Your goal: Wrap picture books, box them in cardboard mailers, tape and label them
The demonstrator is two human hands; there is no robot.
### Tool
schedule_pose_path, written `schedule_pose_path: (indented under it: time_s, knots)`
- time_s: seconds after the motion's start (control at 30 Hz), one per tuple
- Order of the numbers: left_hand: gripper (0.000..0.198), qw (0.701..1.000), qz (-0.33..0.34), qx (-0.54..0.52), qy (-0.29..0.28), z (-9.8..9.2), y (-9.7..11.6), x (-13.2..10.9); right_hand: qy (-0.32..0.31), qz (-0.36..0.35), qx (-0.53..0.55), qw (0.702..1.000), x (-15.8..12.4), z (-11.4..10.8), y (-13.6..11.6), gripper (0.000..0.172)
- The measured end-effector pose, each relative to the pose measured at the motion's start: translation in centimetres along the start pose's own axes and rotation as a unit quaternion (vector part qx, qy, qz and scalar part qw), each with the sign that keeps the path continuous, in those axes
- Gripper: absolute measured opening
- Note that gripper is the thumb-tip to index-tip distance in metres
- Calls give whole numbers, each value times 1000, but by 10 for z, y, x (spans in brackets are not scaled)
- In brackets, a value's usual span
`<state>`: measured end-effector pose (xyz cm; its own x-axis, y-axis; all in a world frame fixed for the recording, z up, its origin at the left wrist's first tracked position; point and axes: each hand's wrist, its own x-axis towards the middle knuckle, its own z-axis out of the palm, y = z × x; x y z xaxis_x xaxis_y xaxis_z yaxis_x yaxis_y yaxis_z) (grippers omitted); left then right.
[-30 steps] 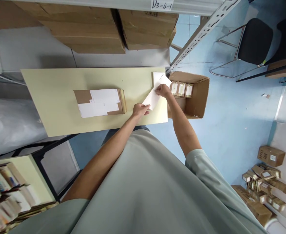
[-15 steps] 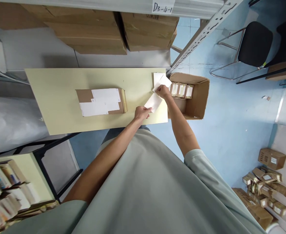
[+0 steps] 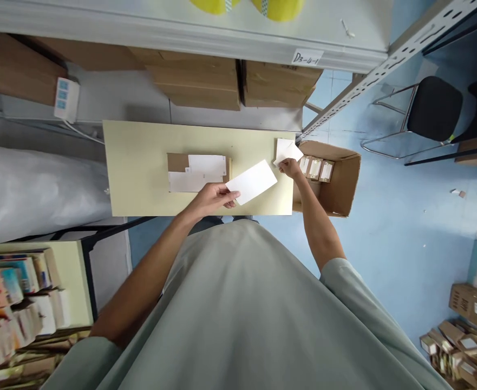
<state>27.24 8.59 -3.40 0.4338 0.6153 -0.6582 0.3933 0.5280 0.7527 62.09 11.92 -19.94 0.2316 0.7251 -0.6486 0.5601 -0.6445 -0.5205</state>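
A blank white sheet of paper (image 3: 255, 182) is pinched at its left end by my left hand (image 3: 214, 199), tilted above the table (image 3: 138, 168). My right hand (image 3: 290, 167) is closed on another white paper (image 3: 289, 152) at the table's right end, and more white paper lies under it. To the left, a flat cardboard package (image 3: 178, 161) lies on the table, its top largely covered with white sheets. Beside my right wrist stands an open cardboard box (image 3: 346, 181) with several small labelled boxes (image 3: 314, 168) in it.
A metal shelf (image 3: 242, 40) with cardboard boxes (image 3: 281, 84) under it runs behind the table. A black chair (image 3: 435, 108) stands at the right. Books (image 3: 23, 271) fill a lower-left shelf. Parcels (image 3: 469, 344) are piled at lower right.
My left hand has drawn its paper left, away from my right hand, and the sheet now shows in full. My right hand stays at the papers. The head view has shifted.
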Motion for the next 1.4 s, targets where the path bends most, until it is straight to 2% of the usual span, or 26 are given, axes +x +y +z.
schedule_pose_path:
  time_s: [0.1, 0.23, 0.3, 0.4, 0.53, 0.77, 1.0, 1.2, 1.4]
  knots:
    - [66, 1000, 10, 2, 9, -20, 3, -17, 14, -23, 50, 998, -33, 2, -14, 23]
    - [58, 1000, 27, -7, 6, -44, 0, -31, -14, -116, 243, 963, -109, 11, -52, 66]
    - [53, 999, 32, -8, -2, -56, 0, -36, -50, -137, 279, 949, -149, 17, -79, 76]
    - [49, 999, 43, -10, -8, -77, 1, -43, -69, -150, 304, 938, -195, 26, -118, 72]
    - [52, 996, 84, 1, 4, -106, 3, -52, -2, -165, 314, 935, -230, 36, -157, 65]
    - [51, 989, 133, -16, 65, -149, 12, -78, 90, -182, 306, 930, -264, 60, -206, 58]
    - [40, 987, 126, -94, 29, -183, 15, -111, 138, -198, 314, 918, -274, 82, -240, 54]
    - [36, 989, 126, -65, 33, -198, 8, -122, 144, -207, 293, 922, -280, 98, -260, 51]
    - [36, 982, 178, -43, 56, -206, 1, -123, 146, -203, 294, 923, -286, 108, -273, 50]
